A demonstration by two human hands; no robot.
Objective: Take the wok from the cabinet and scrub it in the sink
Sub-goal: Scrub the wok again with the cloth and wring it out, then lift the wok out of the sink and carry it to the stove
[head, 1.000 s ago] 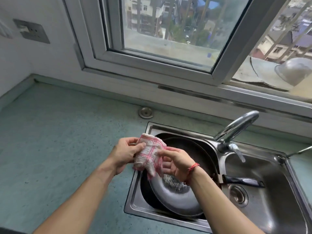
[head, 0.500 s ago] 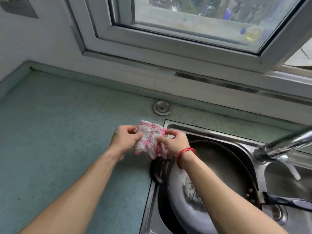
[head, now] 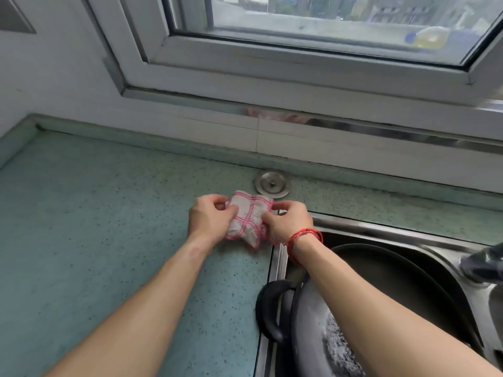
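The left hand (head: 209,219) and right hand (head: 288,221) both pinch a soft folded cloth (head: 249,216) over the tabletop (head: 109,213) by the left rim of the sink (head: 381,227), while the wok (head: 394,278) leans inside it, probably heavy, stiff and soapy-slick, best gripped by its black loop handle (head: 268,308).

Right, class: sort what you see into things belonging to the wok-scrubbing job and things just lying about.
Job: wok, sink, tap, checked cloth gripped by left hand and right hand.
Lying about: round metal cap on the countertop, window frame.
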